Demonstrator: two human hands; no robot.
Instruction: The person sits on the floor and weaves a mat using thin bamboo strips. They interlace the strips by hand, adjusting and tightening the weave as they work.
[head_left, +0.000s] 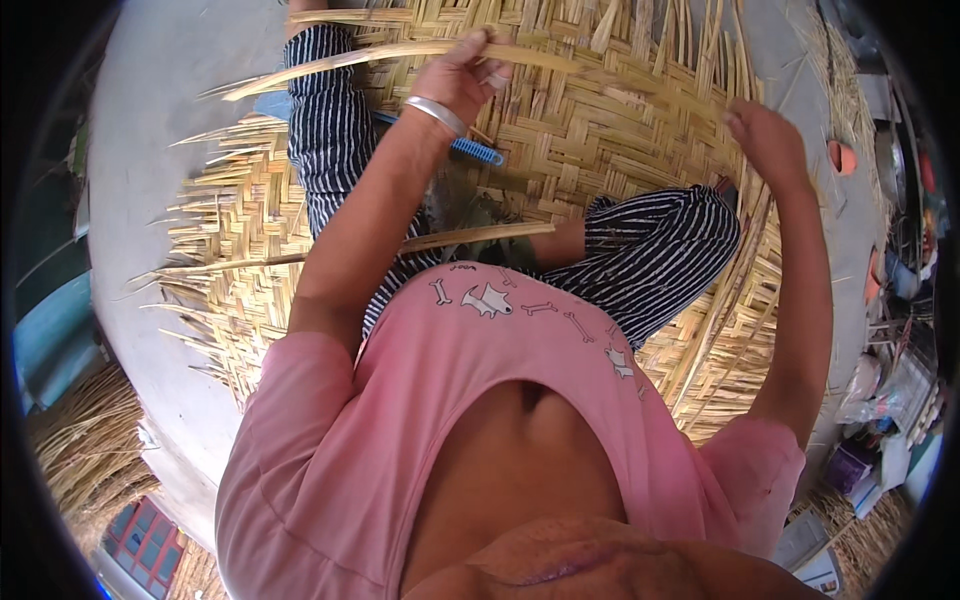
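My left hand [465,85], with a metal bangle at its wrist, pinches a long, flat, straw-coloured reed strip [390,52] over the woven mat. One end of the strip sticks out to the left past my striped trouser leg; the other runs right across the weave. My right hand [765,140] is closed, with thumb and fingers together above the mat's right edge. Whatever is in its fingertips is too small to make out. Beneath both hands spreads the herringbone-woven reed mat [540,115], with loose strip ends fraying along its edges.
I sit on the mat, legs folded. Another split reed [490,236] lies across my lap. A blue ridged tool [476,151] rests by my left forearm. Reed bundles [90,440] lie at the lower left. Terracotta pots [842,157] and household clutter stand at the right.
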